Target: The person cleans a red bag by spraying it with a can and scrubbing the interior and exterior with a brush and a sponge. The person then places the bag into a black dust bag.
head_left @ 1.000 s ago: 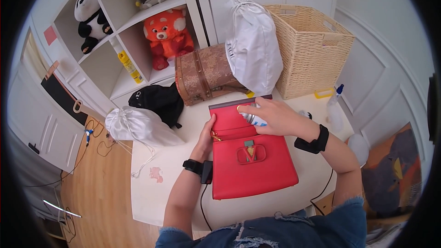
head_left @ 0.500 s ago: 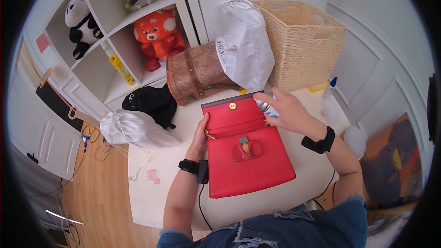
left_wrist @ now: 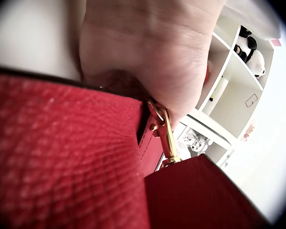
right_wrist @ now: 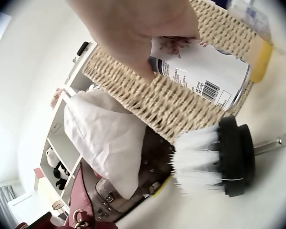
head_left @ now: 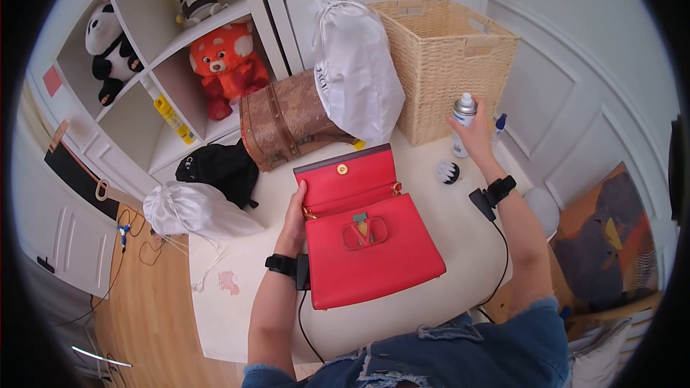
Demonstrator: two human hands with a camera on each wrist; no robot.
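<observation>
A red handbag rests on the table, its flap raised so the gold snap shows. My left hand grips the flap's left edge; in the left wrist view that hand is behind the red leather beside a gold clasp, most fingers hidden. With my right hand I hold a white spray can upright by its upper part, at the table's back right. Just in front of the can lies a round brush with white bristles, a black base and a metal shank.
Behind the handbag stand a wicker basket, a brown patterned case and a white drawstring bag. A black cloth bag and another white pouch lie left. A blue-topped bottle is beside the right hand.
My right hand has carried the spray can from over the raised flap to the right, beside the basket, turning it upright. The flap's snap and the brush have come into sight. The left hand stays at the flap.
</observation>
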